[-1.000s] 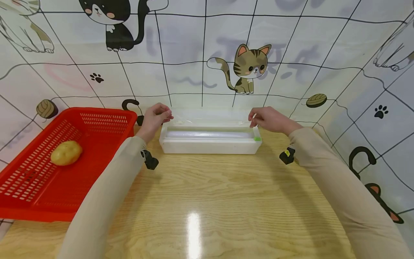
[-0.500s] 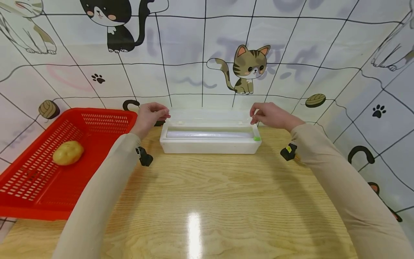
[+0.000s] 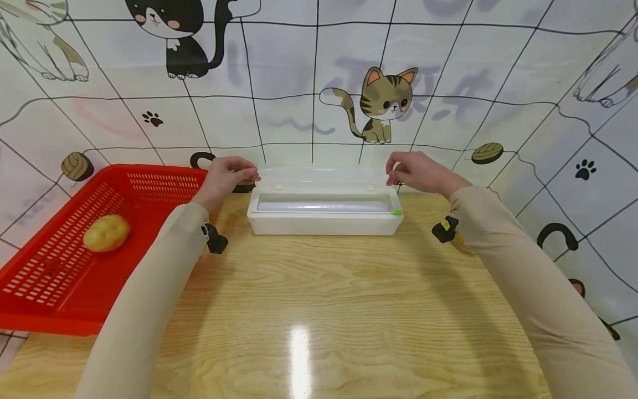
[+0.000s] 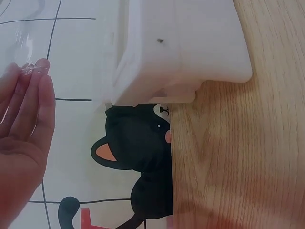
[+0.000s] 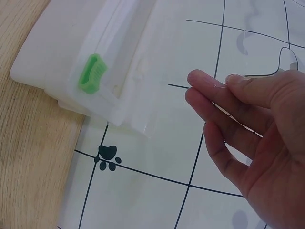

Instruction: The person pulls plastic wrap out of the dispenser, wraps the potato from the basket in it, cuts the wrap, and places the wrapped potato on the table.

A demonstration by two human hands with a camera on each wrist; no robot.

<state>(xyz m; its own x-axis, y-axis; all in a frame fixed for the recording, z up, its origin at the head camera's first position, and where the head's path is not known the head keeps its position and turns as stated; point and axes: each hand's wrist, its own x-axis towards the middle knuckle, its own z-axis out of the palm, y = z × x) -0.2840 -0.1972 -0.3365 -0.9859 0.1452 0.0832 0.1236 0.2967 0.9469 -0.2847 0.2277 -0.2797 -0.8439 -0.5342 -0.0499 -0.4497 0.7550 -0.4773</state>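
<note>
A white plastic wrap dispenser (image 3: 326, 224) stands at the table's back edge, its clear lid (image 3: 321, 176) raised behind it. Inside lies a roll (image 3: 324, 206) of film. A green slide cutter (image 5: 93, 74) sits at the dispenser's right end. My left hand (image 3: 226, 178), beyond the left end, pinches a bunched bit of clear plastic wrap (image 4: 34, 69) between thumb and fingertips. Past the right end, my right hand (image 3: 421, 173) pinches the film's other side between thumb and index finger. The stretch between the hands is nearly invisible.
On the left is a red plastic basket (image 3: 99, 299) with one potato (image 3: 107, 233) in it. A cat-patterned sheet (image 3: 284, 122) covers the walls behind and at right. The wooden table (image 3: 319, 293) extends in front of the dispenser.
My left hand has drifted left, away from the dispenser's end. The right hand has shifted slightly up and right. Both keep their pinch; the dispenser stays in place.
</note>
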